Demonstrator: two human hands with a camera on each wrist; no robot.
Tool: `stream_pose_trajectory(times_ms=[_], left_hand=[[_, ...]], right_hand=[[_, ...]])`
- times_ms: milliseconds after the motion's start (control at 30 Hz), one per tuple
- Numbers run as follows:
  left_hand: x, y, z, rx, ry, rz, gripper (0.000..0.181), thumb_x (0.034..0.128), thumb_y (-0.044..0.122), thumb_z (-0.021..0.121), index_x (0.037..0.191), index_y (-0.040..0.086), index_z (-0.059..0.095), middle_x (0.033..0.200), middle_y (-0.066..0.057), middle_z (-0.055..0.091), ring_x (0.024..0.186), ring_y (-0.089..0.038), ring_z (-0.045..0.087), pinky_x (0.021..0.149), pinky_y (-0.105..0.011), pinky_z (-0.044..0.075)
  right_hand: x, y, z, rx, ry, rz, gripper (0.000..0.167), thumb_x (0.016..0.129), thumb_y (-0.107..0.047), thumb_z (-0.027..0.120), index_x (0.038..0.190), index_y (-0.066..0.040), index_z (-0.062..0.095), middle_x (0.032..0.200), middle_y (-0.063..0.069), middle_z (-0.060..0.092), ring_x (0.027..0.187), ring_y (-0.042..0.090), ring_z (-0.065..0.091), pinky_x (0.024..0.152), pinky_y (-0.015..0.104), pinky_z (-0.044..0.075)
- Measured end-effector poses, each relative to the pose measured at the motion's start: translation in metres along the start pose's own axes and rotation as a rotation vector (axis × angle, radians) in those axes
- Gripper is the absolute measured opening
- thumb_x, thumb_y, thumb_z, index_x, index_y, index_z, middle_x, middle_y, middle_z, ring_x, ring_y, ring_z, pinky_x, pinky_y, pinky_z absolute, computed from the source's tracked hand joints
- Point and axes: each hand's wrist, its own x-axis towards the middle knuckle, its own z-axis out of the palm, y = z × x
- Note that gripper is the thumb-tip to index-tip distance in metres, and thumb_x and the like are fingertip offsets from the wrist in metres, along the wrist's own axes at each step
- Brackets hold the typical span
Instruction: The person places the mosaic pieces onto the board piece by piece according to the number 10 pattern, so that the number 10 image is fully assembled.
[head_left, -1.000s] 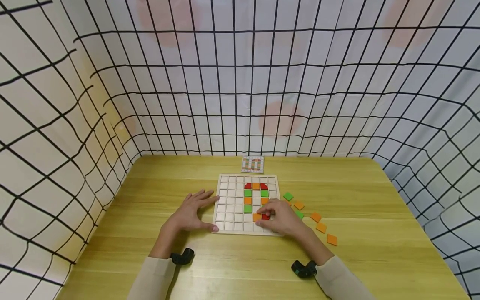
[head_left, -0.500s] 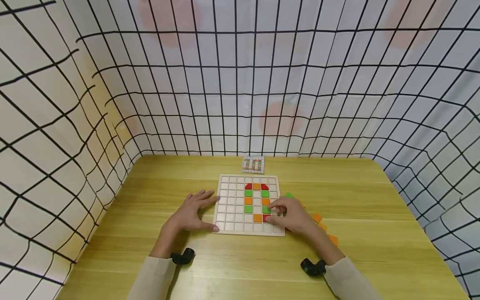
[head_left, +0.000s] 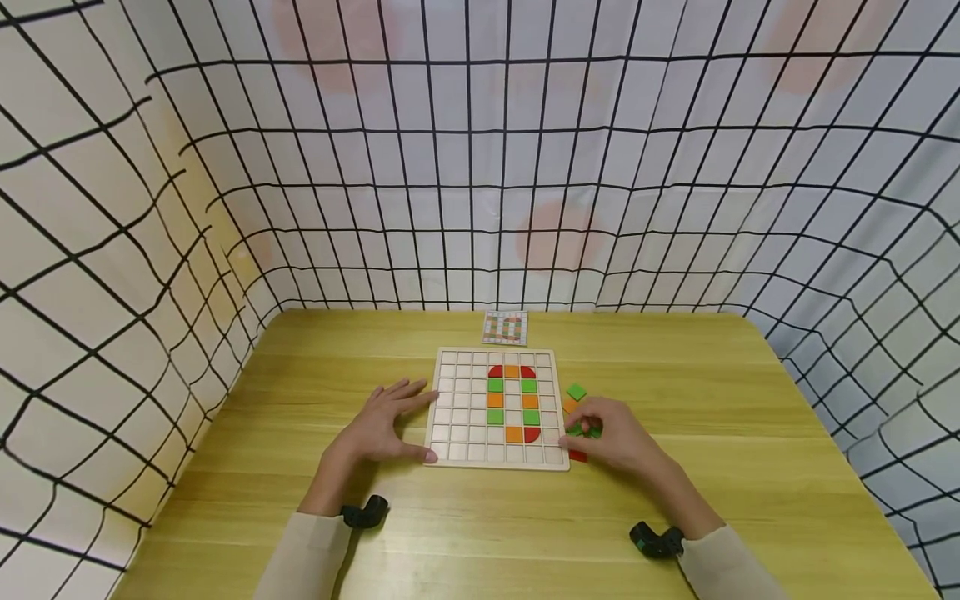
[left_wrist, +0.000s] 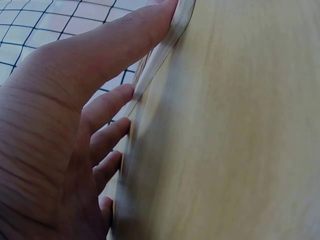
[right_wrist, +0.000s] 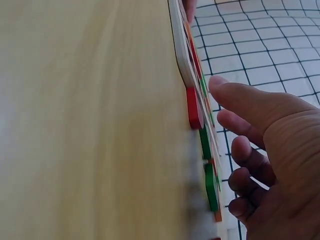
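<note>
A white gridded board (head_left: 468, 417) lies on the table, with red, orange and green pieces forming a ring on its right half. My left hand (head_left: 381, 425) rests spread at the board's left edge, thumb (left_wrist: 150, 25) and fingertips against the rim. Just beyond the right edge, my right hand (head_left: 615, 433) is over loose pieces, its thumb and bent fingers apart in the right wrist view, with nothing seen between them. A red piece (right_wrist: 194, 107) and green pieces (right_wrist: 211, 187) lie beside the board below that hand (right_wrist: 280, 135).
A small pattern card (head_left: 506, 328) lies behind the board. Loose green (head_left: 577, 391) and orange pieces are right of the board, partly hidden by the right hand. Black netting (head_left: 487, 167) over white sheeting surrounds the wooden table (head_left: 750, 417) at the back and sides.
My right hand has moved right, off the board to the loose pieces, uncovering the red corner piece and the green piece above it. My left hand has stayed in place.
</note>
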Motion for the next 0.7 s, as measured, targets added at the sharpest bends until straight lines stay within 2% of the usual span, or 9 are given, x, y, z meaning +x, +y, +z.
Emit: stream_pose_trajectory(times_ms=[100,200,433,700], left_hand=[[0.0,0.001,0.0,-0.006,0.006,0.004,0.101,0.0689,0.065,0.085,0.155,0.027,0.049,0.168,-0.008,0.034,0.158,-0.04,0.022,0.124,-0.071,0.01],[0.0,0.001,0.0,-0.009,0.009,0.008,0.101,0.0691,0.066,0.085,0.155,0.027,0.049,0.168,-0.008,0.035,0.158,-0.04,0.022,0.124,-0.071,0.01],[-0.001,-0.001,0.0,-0.007,0.011,0.01,0.101,0.0693,0.066,0.085,0.155,0.028,0.049,0.168,-0.008,0.034,0.158,-0.04,0.022,0.124,-0.071,0.01],[0.0,-0.003,0.002,-0.003,0.02,0.018,0.101,0.0688,0.066,0.085,0.155,0.027,0.049,0.167,-0.009,0.035,0.157,-0.042,0.024,0.123,-0.072,0.011]], right_hand=[[-0.004,0.005,-0.003,0.002,-0.005,-0.031,0.018,0.082,-0.034,0.089,0.085,-0.029,0.071,0.08,-0.003,0.059,0.077,0.016,0.054,0.069,0.025,0.045],[-0.009,0.009,-0.005,0.006,-0.021,-0.037,0.017,0.082,-0.033,0.088,0.084,-0.03,0.072,0.08,-0.003,0.06,0.077,0.016,0.054,0.069,0.024,0.045],[-0.017,0.014,-0.008,-0.004,-0.075,-0.051,0.013,0.086,-0.034,0.085,0.094,-0.027,0.076,0.079,-0.007,0.058,0.074,0.011,0.052,0.066,0.023,0.043],[-0.022,0.019,-0.012,-0.015,-0.059,-0.07,0.014,0.087,-0.035,0.084,0.097,-0.027,0.077,0.078,-0.009,0.058,0.072,0.008,0.052,0.065,0.022,0.044]])
